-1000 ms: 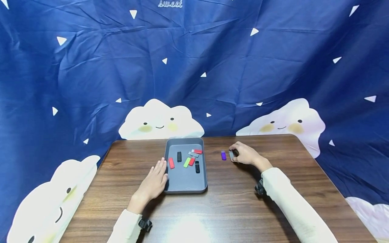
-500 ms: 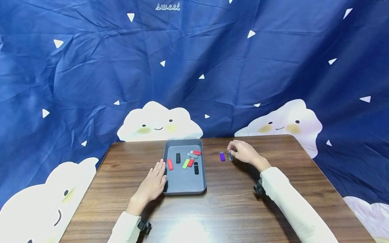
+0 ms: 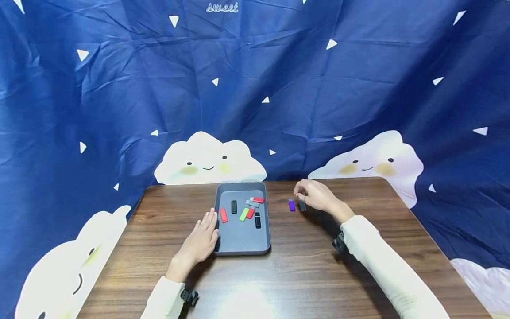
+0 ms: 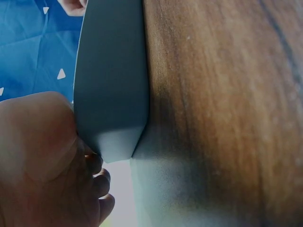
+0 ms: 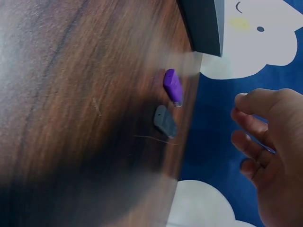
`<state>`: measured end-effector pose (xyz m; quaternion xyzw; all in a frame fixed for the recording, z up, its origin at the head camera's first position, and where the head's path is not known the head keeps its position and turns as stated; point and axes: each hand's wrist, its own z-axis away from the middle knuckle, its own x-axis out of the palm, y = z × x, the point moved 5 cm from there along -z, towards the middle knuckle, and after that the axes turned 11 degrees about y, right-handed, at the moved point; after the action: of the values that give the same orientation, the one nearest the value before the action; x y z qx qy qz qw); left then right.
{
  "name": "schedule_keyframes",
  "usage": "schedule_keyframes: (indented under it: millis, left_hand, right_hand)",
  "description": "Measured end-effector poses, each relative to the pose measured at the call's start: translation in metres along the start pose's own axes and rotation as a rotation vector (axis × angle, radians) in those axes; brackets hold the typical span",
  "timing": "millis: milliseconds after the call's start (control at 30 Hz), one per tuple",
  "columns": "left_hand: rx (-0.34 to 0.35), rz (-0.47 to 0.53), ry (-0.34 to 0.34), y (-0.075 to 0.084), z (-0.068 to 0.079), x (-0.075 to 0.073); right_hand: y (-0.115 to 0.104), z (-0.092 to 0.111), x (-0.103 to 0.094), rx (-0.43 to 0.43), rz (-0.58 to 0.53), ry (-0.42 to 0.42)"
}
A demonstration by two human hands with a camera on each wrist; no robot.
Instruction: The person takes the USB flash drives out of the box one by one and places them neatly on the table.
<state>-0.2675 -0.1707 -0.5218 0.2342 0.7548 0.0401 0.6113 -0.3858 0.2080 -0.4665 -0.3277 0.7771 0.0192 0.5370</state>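
The left hand [image 3: 201, 239] is rested against the gray tray [image 3: 243, 241], its fingers held out straight. Small colored sticks [image 3: 244, 215] are held in the tray. On the tabletop [image 3: 299, 274], a purple stick [image 5: 172, 86] and a dark gray stick [image 5: 164, 120] are set side by side, near the right hand [image 3: 316, 195], whose fingers are loosely bent. Behind, blue cloth [image 3: 255, 53] is hung.

Right of the grey rectangular tray [image 3: 243, 241], the brown wood-grained bench [image 3: 303, 257] bears a purple oblong stick [image 5: 173, 86] and a dark-grey oblong stick [image 5: 164, 121].

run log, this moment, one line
left hand: against tray | right hand: empty, near gray stick | purple stick: on table, beside gray stick
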Motion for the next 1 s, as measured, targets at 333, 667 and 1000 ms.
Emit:
schedule_keyframes:
  millis: [333,667,1000]
  left_hand:
    - [0.0,-0.002,-0.004,-0.001,-0.001,0.002]
    - [-0.003,-0.002,-0.015,-0.001,0.0,0.001]
    - [0.024,0.014,0.013,0.0,0.001,0.0]
  right_hand:
    - [-0.019,-0.008,-0.007,-0.072,0.046,-0.027]
    - [-0.037,-0.016,-0.009,-0.109,0.077,-0.054]
    - [-0.057,-0.027,-0.011,-0.179,0.057,-0.037]
